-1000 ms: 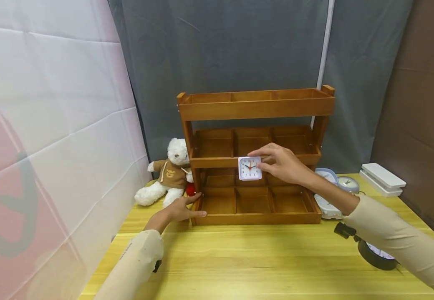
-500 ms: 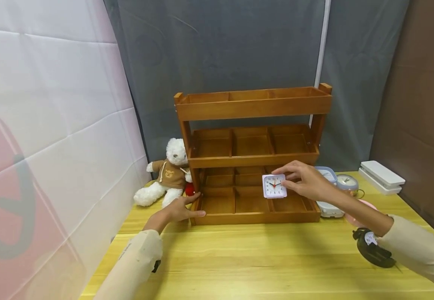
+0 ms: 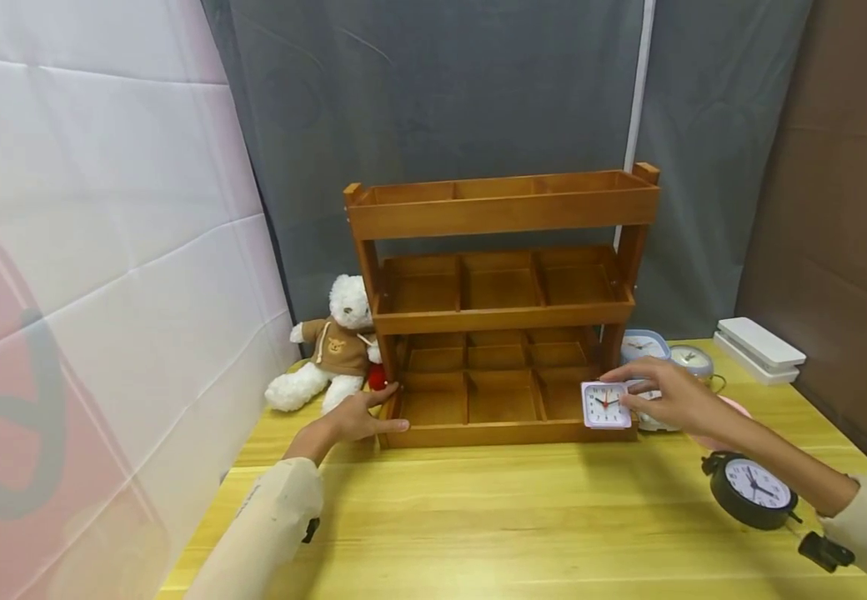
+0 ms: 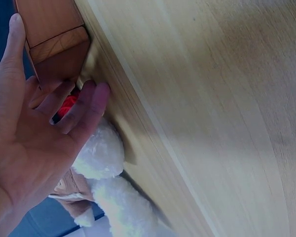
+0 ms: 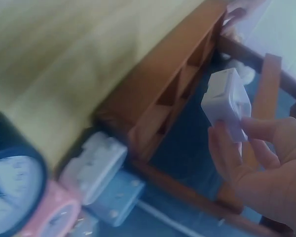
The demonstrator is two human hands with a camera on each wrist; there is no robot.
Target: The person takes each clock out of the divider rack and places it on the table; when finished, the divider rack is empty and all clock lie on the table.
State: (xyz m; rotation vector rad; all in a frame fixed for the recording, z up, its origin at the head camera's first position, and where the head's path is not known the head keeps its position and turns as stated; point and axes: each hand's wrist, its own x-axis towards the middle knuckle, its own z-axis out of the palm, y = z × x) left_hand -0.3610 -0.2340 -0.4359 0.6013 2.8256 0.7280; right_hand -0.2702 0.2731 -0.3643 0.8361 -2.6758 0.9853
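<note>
My right hand point(image 3: 669, 394) pinches a small square alarm clock point(image 3: 605, 405) with a white face and pale lilac case. The clock hangs in front of the bottom right corner of a brown wooden three-tier shelf point(image 3: 508, 435), its dial facing me. From the right wrist view the clock point(image 5: 226, 101) shows its white side, thumb and fingers at one end of it. My left hand point(image 3: 353, 417) rests at the shelf's lower left corner, thumb along the front board and fingers by the side. In the left wrist view, that hand's fingers point(image 4: 81, 116) are loosely extended beside the shelf post point(image 4: 59, 44).
A white teddy bear point(image 3: 339, 346) in a brown hoodie sits left of the shelf. To the right stand a blue clock point(image 3: 643, 344), a grey round clock point(image 3: 692, 360), a black alarm clock point(image 3: 754, 492) and a pink one point(image 5: 54, 212). A white flat device point(image 3: 759, 348) lies farther right.
My right hand has carried the square clock rightward and down, from before the middle tier to the shelf's lower right corner. My left hand has stayed at the lower left corner.
</note>
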